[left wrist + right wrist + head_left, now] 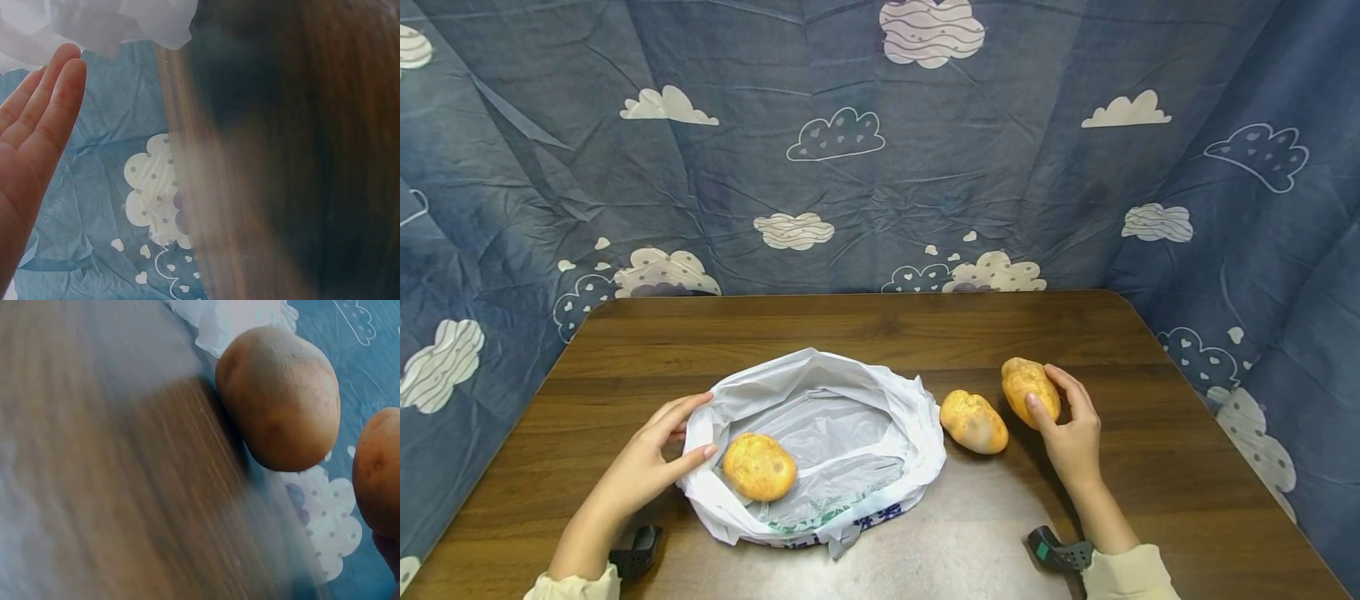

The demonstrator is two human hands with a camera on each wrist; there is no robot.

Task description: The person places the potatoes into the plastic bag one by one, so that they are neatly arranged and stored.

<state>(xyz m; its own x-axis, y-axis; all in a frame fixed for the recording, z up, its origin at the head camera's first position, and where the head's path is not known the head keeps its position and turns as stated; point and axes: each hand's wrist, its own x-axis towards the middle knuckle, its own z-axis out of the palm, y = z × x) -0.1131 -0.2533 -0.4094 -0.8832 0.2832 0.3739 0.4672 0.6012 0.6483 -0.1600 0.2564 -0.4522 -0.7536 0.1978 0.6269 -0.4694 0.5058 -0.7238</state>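
A white plastic bag (925, 433) stands on the table with its mouth spread wide. Inside, at its left, lies one potato (760, 467). My left hand (643, 462) touches the bag's left rim, fingers (53, 112) fairly straight and thumb apart from them. With thumb and fingers my right hand (1071, 429) grips a potato (1028, 390), which shows at the right edge of the right wrist view. Between that hand and the bag another potato (278, 400) rests on the table, just right of the bag.
The brown wooden table (865, 321) reflects light near its front. Behind it hangs a blue cloth (850, 200) with cloud prints. A dark strap (638, 550) is on the left wrist and another strap (1060, 552) on the right.
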